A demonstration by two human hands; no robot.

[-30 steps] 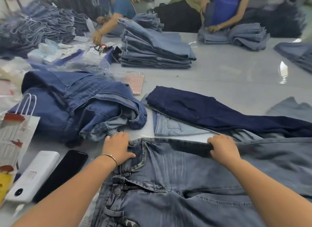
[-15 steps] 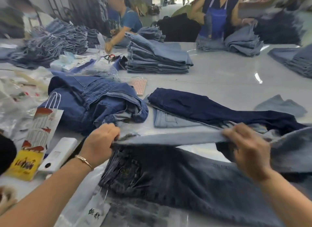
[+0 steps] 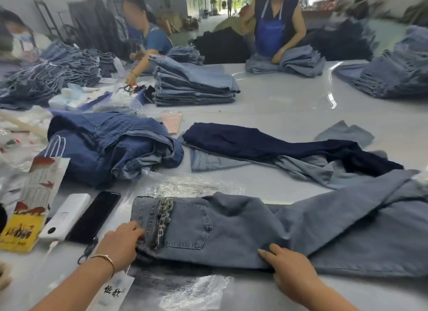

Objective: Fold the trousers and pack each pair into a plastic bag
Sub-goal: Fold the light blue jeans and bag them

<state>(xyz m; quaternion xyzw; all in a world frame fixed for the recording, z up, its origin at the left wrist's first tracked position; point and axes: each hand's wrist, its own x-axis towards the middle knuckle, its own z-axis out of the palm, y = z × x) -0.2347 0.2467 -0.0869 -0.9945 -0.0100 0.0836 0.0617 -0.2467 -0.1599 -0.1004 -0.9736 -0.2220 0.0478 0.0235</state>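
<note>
Your left hand (image 3: 120, 243) pinches the waistband end of the trousers (image 3: 231, 229); right hand (image 3: 291, 269) presses flat, fingers straight, on the near edge. Long axis runs left-right across the counter (image 3: 278, 107), legs trailing off right, nearer your right hand. Plastic bag (image 3: 185, 290) lies underneath.

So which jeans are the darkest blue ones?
The navy trousers stretched across the table's middle, on top of a pale pair. The jeans under the hands are faded grey-blue.
</note>
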